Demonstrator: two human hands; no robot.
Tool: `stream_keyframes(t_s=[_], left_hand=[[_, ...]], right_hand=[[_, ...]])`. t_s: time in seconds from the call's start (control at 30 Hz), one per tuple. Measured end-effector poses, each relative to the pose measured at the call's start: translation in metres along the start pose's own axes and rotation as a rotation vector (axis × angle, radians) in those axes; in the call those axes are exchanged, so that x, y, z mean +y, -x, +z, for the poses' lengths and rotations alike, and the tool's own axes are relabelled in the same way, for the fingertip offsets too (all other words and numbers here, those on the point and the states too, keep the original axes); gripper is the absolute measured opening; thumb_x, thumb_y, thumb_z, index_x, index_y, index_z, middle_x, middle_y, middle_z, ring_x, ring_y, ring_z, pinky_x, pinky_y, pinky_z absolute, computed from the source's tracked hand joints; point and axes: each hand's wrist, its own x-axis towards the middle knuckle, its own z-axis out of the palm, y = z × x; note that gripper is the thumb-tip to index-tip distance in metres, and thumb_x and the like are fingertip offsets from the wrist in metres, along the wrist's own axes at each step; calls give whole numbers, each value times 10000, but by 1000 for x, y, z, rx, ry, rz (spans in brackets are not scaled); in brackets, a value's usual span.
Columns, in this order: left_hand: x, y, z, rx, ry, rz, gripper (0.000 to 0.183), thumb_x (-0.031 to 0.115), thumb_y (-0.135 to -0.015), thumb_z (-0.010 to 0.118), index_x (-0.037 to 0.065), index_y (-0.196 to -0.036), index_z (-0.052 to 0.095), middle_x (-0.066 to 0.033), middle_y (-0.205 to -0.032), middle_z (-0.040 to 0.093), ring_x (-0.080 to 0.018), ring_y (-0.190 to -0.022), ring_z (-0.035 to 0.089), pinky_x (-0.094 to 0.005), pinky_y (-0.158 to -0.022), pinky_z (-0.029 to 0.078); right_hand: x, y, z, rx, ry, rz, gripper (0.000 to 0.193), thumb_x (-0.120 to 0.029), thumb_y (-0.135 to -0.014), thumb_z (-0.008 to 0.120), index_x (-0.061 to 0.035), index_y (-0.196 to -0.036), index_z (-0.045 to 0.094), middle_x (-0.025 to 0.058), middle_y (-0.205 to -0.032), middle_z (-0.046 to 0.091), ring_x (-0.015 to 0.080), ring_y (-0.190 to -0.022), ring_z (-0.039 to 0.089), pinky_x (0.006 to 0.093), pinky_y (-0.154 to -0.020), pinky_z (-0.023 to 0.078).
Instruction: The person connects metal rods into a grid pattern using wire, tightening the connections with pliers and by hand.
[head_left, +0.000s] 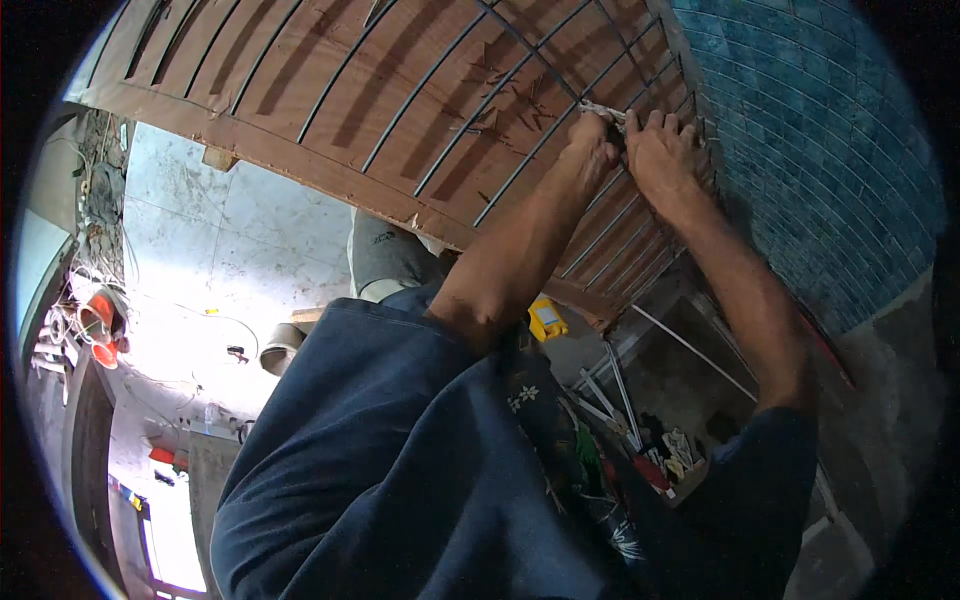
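Note:
Both arms reach up to a grid of thin steel bars (430, 75) laid over a brown plywood panel (390, 130). My left hand (594, 138) is closed at a bar crossing near the panel's right side. A crumpled whitish piece (603, 111) shows at its fingertips; its kind is unclear. Right beside it, my right hand (664, 158) has its fingers bent down over the bars, close to the blue tiled wall. Whatever lies under those fingers is hidden. Several short loose wire pieces (535, 115) are scattered on the plywood left of my hands.
Blue tiles (810, 130) cover the wall on the right. Below the panel, a yellow object (547, 318), long pale strips (625, 395) and mixed clutter (675, 450) lie on the floor. A bucket (283, 347) and another person's grey clothing (385, 255) appear at left, beneath the panel's edge.

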Motion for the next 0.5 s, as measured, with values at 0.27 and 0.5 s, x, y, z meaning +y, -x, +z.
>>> stream_keyframes(t_s=[0.27, 0.5], left_hand=[[-10, 43, 19, -255, 42, 26, 148, 161, -977, 479, 29, -1028, 524, -127, -955, 600, -270, -866, 617, -413, -769, 531], [-21, 30, 25, -199, 572, 68, 122, 133, -1020, 409, 27, -992, 463, -168, -977, 586, -282, -886, 607, -467, -743, 547]], right_hand=[[70, -53, -10, -923, -1193, 75, 185, -67, -853, 643, 19, -1013, 603, 119, -818, 648, 218, -614, 638, 365, -508, 552], [68, -35, -13, -567, -828, -88, 342, -122, -868, 643, -2, -1172, 544, 148, -865, 651, 288, -795, 657, 450, -699, 541]])
